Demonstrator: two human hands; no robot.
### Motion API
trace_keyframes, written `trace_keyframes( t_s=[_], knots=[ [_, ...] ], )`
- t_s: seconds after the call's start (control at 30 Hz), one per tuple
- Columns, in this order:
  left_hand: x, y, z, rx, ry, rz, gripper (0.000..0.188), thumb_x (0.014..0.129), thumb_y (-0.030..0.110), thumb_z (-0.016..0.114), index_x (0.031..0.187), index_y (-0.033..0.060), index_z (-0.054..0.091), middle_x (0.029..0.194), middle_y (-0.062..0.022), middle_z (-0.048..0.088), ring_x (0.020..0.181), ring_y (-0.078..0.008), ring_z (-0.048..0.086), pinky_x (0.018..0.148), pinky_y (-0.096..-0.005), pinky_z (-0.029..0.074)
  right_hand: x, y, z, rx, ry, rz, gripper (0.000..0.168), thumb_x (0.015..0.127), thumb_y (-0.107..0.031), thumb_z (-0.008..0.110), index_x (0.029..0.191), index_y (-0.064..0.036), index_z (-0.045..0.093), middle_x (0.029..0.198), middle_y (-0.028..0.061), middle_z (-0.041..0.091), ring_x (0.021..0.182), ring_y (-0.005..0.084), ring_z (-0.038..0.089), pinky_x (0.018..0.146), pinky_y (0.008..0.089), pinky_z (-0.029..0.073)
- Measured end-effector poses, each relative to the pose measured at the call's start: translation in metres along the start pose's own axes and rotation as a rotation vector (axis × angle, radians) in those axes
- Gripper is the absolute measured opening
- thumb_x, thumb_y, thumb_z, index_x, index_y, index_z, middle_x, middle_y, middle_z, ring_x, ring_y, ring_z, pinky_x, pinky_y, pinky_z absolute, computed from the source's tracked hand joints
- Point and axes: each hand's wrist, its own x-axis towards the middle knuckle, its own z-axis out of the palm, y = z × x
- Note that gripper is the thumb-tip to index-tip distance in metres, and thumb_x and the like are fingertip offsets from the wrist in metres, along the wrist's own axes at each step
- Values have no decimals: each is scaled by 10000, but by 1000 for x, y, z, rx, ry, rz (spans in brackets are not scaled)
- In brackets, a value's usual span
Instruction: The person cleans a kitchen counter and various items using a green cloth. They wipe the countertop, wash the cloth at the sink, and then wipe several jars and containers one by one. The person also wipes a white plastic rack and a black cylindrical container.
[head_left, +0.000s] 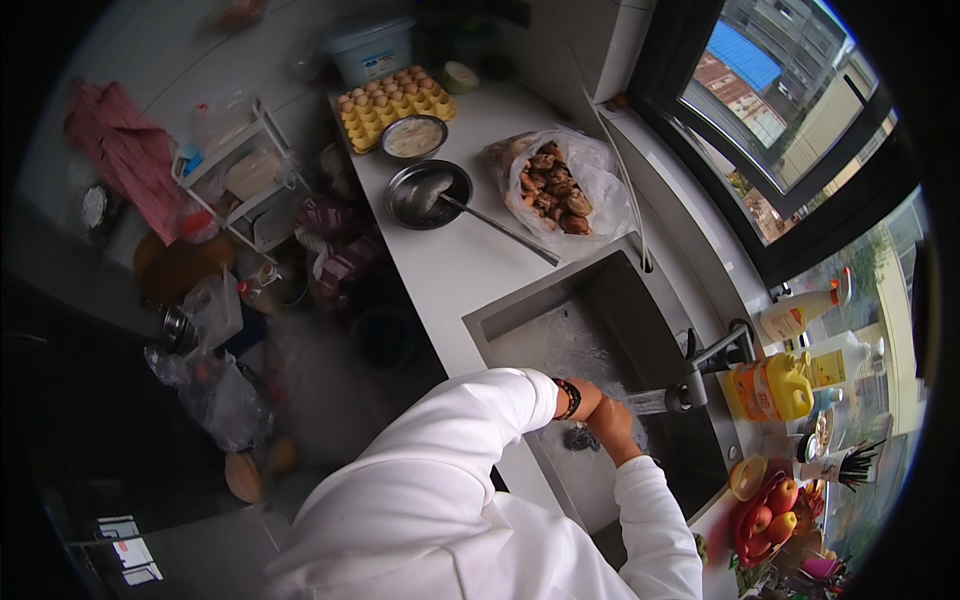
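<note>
My left hand (586, 397), with a dark beaded bracelet at its wrist, is over the grey sink (517, 319), pressed together with my right hand (613, 421). Water runs from the faucet (694, 386) beside them. The fingers overlap and are partly hidden, so whether either hand holds something cannot be told. A dark, scrubber-like clump (581, 437) lies in the sink just below the hands.
On the counter (427, 292) stand a metal bowl (405, 214) with a ladle (510, 236), an open plastic bag (611, 161) of brown lumps, a bowl of pale food (414, 137) and an egg tray (397, 112). Bottles (769, 386) and a red fruit basket (742, 525) line the window side.
</note>
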Motion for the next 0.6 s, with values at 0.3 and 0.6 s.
trace_keyframes(
  t_s=[0.3, 0.6],
  knots=[
    [-20, -28, -10, 365, 197, 251, 191, 726, 149, 568, 838, 17, 646, 830, -157, 652, 789, -305, 638, 660, -390, 511, 14, -19, 11, 259, -30, -94, 245, 690, -231, 673, 858, -53, 658, 861, 203, 635, 820, 357, 619, 683, 416, 493],
    [-53, -19, -34, 253, 392, 213, 200, 693, 117, 589, 866, 28, 545, 709, -150, 630, 699, -317, 631, 564, -410, 492, -23, -9, -25, 1303, -326, 74, 308, 759, -163, 654, 1037, -101, 537, 762, 47, 574, 624, 191, 601, 510, 270, 449]
  ],
)
